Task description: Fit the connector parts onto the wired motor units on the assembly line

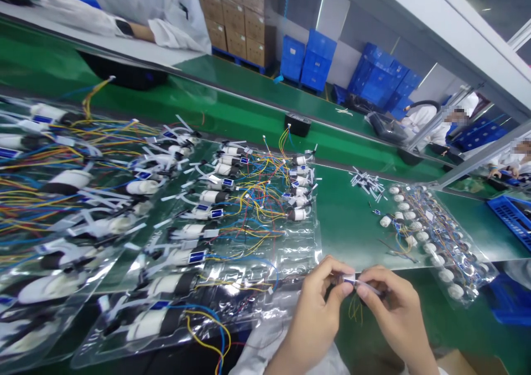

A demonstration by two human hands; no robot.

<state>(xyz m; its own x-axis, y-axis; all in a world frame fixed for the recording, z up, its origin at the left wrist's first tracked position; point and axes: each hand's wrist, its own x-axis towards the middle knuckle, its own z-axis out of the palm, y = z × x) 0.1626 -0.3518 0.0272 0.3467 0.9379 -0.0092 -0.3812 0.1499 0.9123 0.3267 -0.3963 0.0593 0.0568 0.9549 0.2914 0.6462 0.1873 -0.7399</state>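
Observation:
My left hand pinches a small white cylindrical part with a blue label between thumb and fingers, just in front of the bench edge. Closed beside it, my right hand grips a thin pale tube or strip that meets the part's right end. Fine yellowish wires hang below the fingertips. Just left of my hands, a clear plastic tray carries rows of similar white-and-black parts with blue labels, white tubes and coloured wires. My fingers cover much of the held pieces.
Loose white tubes lie on the green bench. To the right is another clear tray with white round-ended parts, near a blue crate. Black boxes stand along the back; a co-worker's arm rests beyond.

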